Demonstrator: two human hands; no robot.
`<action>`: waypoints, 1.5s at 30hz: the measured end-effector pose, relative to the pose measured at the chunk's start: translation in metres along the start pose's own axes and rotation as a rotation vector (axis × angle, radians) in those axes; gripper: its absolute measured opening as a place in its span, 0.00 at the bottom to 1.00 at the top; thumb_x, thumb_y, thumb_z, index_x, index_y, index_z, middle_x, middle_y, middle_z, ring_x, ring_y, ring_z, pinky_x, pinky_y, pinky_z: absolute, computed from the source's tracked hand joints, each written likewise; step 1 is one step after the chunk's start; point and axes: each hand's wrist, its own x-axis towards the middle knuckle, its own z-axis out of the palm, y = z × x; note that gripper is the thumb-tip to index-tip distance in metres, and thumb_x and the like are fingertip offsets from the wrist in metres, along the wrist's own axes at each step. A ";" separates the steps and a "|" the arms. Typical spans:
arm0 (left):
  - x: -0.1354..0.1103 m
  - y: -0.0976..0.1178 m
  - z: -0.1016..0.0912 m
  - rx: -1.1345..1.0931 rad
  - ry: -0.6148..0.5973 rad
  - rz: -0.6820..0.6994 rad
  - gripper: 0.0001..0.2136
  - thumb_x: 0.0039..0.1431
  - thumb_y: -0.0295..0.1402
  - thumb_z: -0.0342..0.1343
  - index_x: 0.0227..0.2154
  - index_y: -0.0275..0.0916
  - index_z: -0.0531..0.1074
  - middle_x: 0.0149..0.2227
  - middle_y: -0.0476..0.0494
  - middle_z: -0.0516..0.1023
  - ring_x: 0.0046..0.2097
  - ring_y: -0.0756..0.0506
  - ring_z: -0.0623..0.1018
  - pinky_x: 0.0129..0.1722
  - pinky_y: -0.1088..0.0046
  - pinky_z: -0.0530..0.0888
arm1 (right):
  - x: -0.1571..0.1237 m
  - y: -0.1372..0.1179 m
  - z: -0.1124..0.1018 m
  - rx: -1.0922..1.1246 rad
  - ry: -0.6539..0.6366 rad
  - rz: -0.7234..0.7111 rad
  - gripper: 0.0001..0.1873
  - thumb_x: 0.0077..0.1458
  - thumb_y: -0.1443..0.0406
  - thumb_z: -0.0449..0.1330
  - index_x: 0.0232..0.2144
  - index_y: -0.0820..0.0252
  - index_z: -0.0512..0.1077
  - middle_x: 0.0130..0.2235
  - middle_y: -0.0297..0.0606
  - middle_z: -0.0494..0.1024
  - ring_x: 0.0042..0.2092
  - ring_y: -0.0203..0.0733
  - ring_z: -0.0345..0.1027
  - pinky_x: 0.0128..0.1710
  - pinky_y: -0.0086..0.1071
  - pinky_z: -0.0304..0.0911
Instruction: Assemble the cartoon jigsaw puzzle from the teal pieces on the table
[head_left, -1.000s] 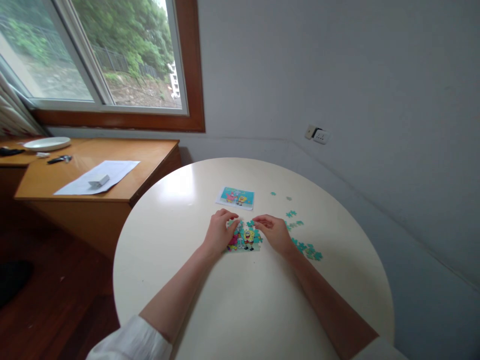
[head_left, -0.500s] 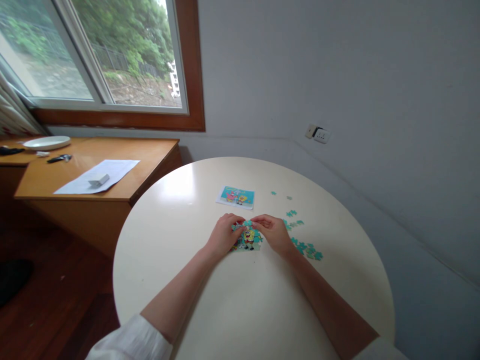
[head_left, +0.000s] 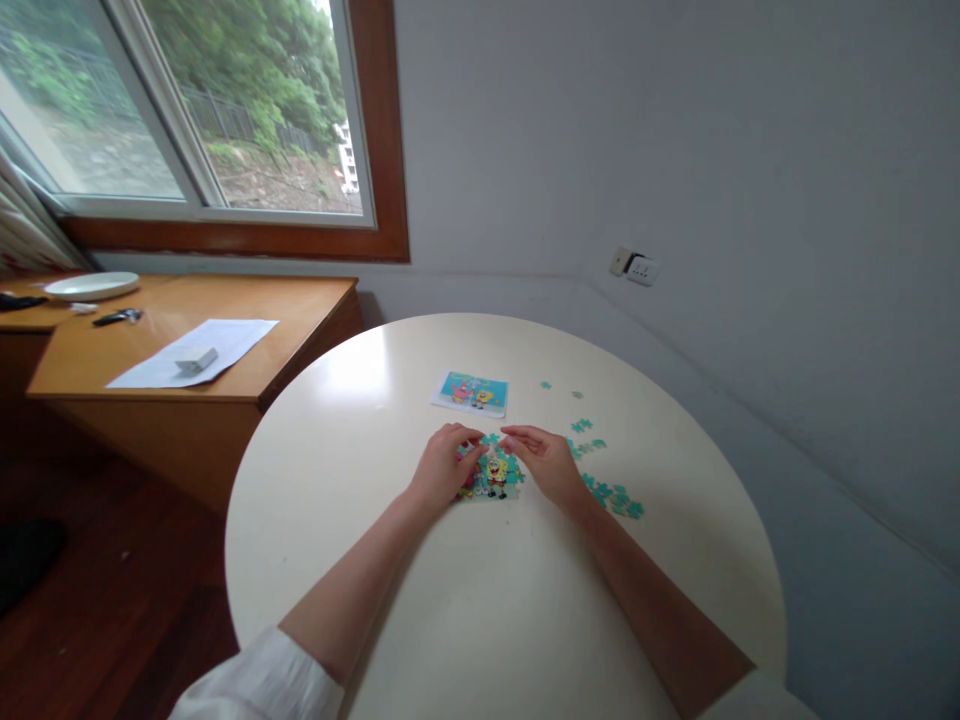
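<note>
A small, partly built cartoon jigsaw puzzle [head_left: 493,478] lies in the middle of the round cream table [head_left: 420,600]. My left hand [head_left: 442,466] rests on its left edge, fingers curled and pinched at the top of the puzzle. My right hand [head_left: 545,462] rests on the right edge, its fingers stretched toward the left hand over the top. The fingertips nearly meet above a teal piece; whether either pinches a piece is too small to tell. Loose teal puzzle pieces [head_left: 613,496] lie to the right of my right hand.
A reference picture card [head_left: 472,393] lies beyond the puzzle. A few stray pieces [head_left: 577,426] sit further right. A wooden desk [head_left: 225,375] at left holds paper [head_left: 191,352] and a white plate [head_left: 91,286]. A wall socket [head_left: 634,268] is on the wall.
Both hands have shifted slightly along the puzzle's top edge, the fingertips drawing closer together over the upper middle. The puzzle and loose pieces stay in place.
</note>
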 end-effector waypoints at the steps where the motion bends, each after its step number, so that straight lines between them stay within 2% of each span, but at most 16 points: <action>1: 0.000 0.000 0.000 -0.002 -0.001 0.003 0.05 0.51 0.30 0.55 0.31 0.37 0.73 0.30 0.45 0.75 0.35 0.47 0.72 0.38 0.71 0.69 | 0.000 0.000 0.000 0.000 -0.013 -0.001 0.17 0.37 0.57 0.64 0.31 0.61 0.74 0.32 0.40 0.79 0.34 0.43 0.73 0.40 0.37 0.67; 7: 0.000 0.003 -0.002 0.021 -0.028 0.031 0.03 0.50 0.30 0.56 0.28 0.38 0.73 0.29 0.46 0.74 0.35 0.48 0.72 0.37 0.71 0.69 | -0.001 0.001 0.002 -0.010 -0.108 -0.006 0.17 0.37 0.57 0.64 0.31 0.61 0.74 0.30 0.40 0.79 0.34 0.42 0.73 0.37 0.36 0.68; 12: -0.001 0.004 -0.003 0.027 -0.052 0.049 0.04 0.50 0.30 0.55 0.29 0.38 0.73 0.30 0.45 0.74 0.35 0.48 0.72 0.36 0.71 0.68 | -0.001 0.001 0.003 -0.021 -0.080 -0.010 0.17 0.35 0.56 0.65 0.28 0.61 0.74 0.28 0.39 0.78 0.32 0.42 0.72 0.35 0.35 0.68; 16: -0.001 0.002 -0.002 -0.010 -0.022 0.023 0.04 0.50 0.32 0.55 0.29 0.39 0.73 0.30 0.46 0.74 0.35 0.48 0.72 0.37 0.71 0.68 | -0.001 0.000 0.002 -0.032 -0.034 -0.009 0.17 0.34 0.56 0.65 0.27 0.61 0.74 0.26 0.39 0.78 0.30 0.42 0.72 0.33 0.35 0.68; 21: 0.001 -0.003 -0.001 -0.098 0.070 -0.066 0.09 0.55 0.34 0.48 0.27 0.37 0.72 0.29 0.45 0.74 0.32 0.49 0.71 0.35 0.72 0.67 | 0.001 0.001 -0.001 -0.044 0.030 -0.019 0.17 0.35 0.58 0.65 0.30 0.62 0.74 0.26 0.38 0.76 0.29 0.39 0.71 0.32 0.33 0.67; 25: 0.002 -0.007 0.001 -0.227 0.139 -0.203 0.12 0.55 0.36 0.46 0.25 0.37 0.71 0.26 0.48 0.73 0.31 0.50 0.71 0.32 0.74 0.66 | 0.001 0.002 -0.002 -0.064 0.038 -0.012 0.16 0.36 0.59 0.64 0.30 0.62 0.74 0.28 0.39 0.77 0.30 0.39 0.71 0.32 0.33 0.67; 32: 0.009 -0.008 -0.007 -0.448 0.296 -0.403 0.13 0.53 0.36 0.46 0.17 0.36 0.65 0.18 0.51 0.64 0.24 0.51 0.66 0.26 0.75 0.62 | 0.002 0.007 -0.003 -0.088 0.023 -0.002 0.15 0.36 0.59 0.64 0.28 0.62 0.75 0.28 0.40 0.78 0.30 0.40 0.71 0.31 0.33 0.67; 39: 0.012 -0.009 -0.012 -0.502 0.321 -0.438 0.14 0.52 0.36 0.46 0.14 0.37 0.63 0.15 0.52 0.61 0.21 0.52 0.62 0.24 0.74 0.60 | 0.003 0.007 -0.005 -0.158 -0.029 -0.044 0.13 0.40 0.59 0.61 0.29 0.59 0.76 0.30 0.38 0.78 0.31 0.39 0.71 0.32 0.33 0.66; 45: 0.013 -0.009 -0.013 -0.580 0.278 -0.438 0.13 0.51 0.37 0.48 0.15 0.36 0.64 0.15 0.52 0.62 0.21 0.53 0.63 0.24 0.75 0.61 | 0.002 0.007 -0.003 -0.166 -0.054 -0.056 0.15 0.41 0.58 0.60 0.32 0.60 0.75 0.30 0.39 0.77 0.31 0.39 0.70 0.32 0.32 0.66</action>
